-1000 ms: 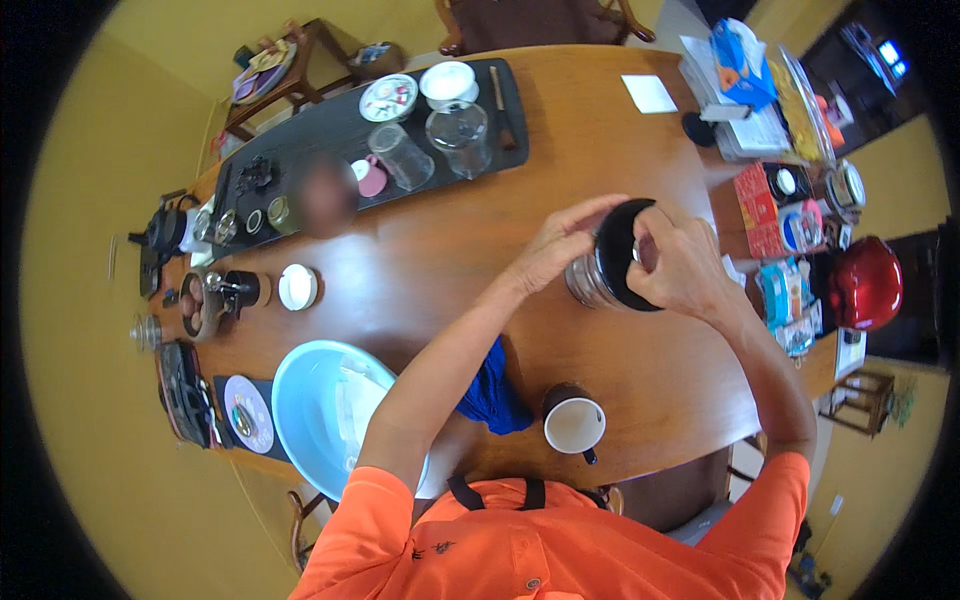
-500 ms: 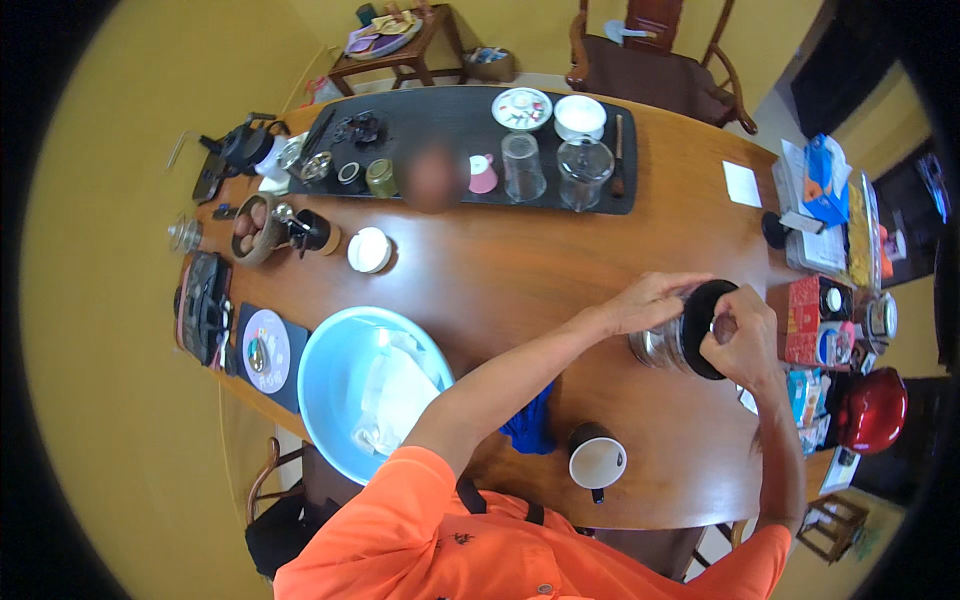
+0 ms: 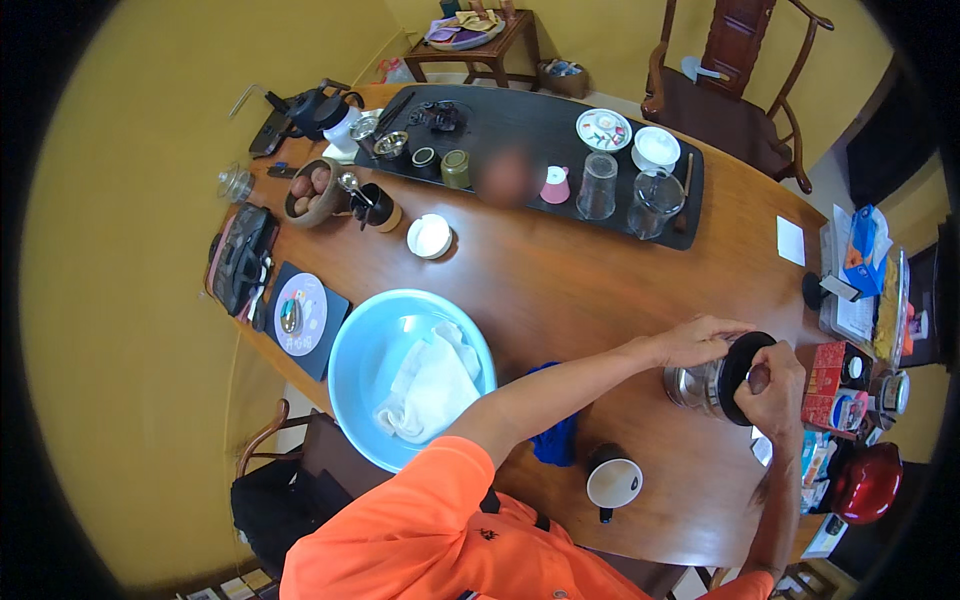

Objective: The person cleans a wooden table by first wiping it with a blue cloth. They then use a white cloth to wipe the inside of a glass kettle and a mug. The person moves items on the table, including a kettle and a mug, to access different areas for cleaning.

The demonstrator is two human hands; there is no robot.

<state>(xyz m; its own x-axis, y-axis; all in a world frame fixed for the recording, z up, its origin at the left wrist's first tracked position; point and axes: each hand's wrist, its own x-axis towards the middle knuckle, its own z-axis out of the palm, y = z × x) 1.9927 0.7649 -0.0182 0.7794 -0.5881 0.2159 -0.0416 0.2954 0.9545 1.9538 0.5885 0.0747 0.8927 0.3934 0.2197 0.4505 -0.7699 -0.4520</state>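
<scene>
A clear glass jar (image 3: pixel 689 388) with a broad black lid (image 3: pixel 742 352) is at the right side of the wooden table, tilted in my view. My left hand (image 3: pixel 700 342) is wrapped over the jar's far side, close to the lid's rim; the fingers are partly hidden behind it. My right hand (image 3: pixel 776 388) closes round the knob (image 3: pixel 759 378) on top of the lid. The lid appears to sit on the jar; whether a gap is between them I cannot tell. Nearer me stands a black mug (image 3: pixel 613 482) with a pale inside, beside a bunched blue cloth (image 3: pixel 553 440).
A light-blue basin (image 3: pixel 345 350) holding a white cloth (image 3: pixel 430 385) stands left of my left arm. Along the far edge lies a black tea tray (image 3: pixel 530 120) with glasses and cups. Red boxes (image 3: pixel 825 385) and a red helmet-like object (image 3: pixel 868 483) crowd the right edge.
The whole view has shifted, so the table and its things appear lower and farther right. Both hands stay on the jar and its lid.
</scene>
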